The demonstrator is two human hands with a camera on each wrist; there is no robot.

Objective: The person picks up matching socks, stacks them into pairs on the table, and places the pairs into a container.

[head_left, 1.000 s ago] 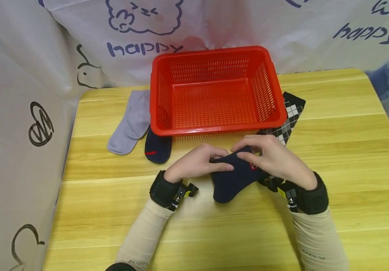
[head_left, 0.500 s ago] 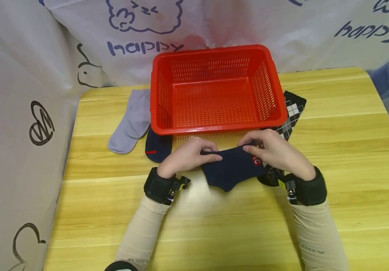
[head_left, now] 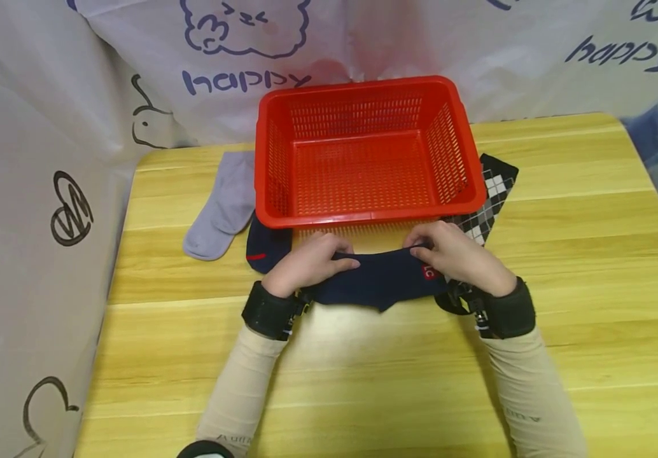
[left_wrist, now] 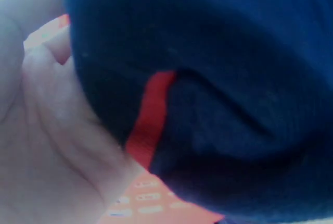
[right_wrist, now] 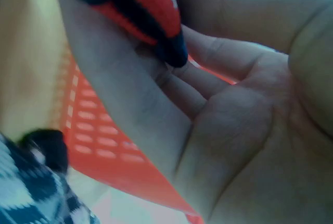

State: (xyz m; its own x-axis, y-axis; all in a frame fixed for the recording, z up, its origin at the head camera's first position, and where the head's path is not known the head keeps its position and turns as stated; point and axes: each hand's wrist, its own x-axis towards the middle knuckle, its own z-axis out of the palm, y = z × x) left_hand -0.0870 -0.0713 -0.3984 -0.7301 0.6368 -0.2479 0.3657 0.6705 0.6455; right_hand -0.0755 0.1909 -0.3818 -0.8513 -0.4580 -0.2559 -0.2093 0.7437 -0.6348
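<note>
A navy sock (head_left: 383, 277) with a red label is stretched sideways between both hands, in front of the basket. My left hand (head_left: 312, 262) pinches its upper edge on the left between thumb and fingers. At the labelled end, my right hand (head_left: 457, 254) pinches the sock the same way. Close up in the left wrist view, the navy sock (left_wrist: 223, 94) shows a red stripe and covers part of the palm. In the right wrist view, a corner of the sock (right_wrist: 171, 47) with red on it sits between thumb and fingers.
A red plastic basket (head_left: 357, 219) stands at the back of the wooden table (head_left: 398, 394). Left of it lie a grey sock (head_left: 217, 213) and another navy sock (head_left: 268, 245), partly under the rim. A black-and-white argyle sock (head_left: 492, 197) lies at its right, partly behind my right hand.
My left hand has moved left and slightly up, pulling the sock from a drooping shape into a long, flat, sideways stretch. My right hand has moved slightly, keeping its pinch.
</note>
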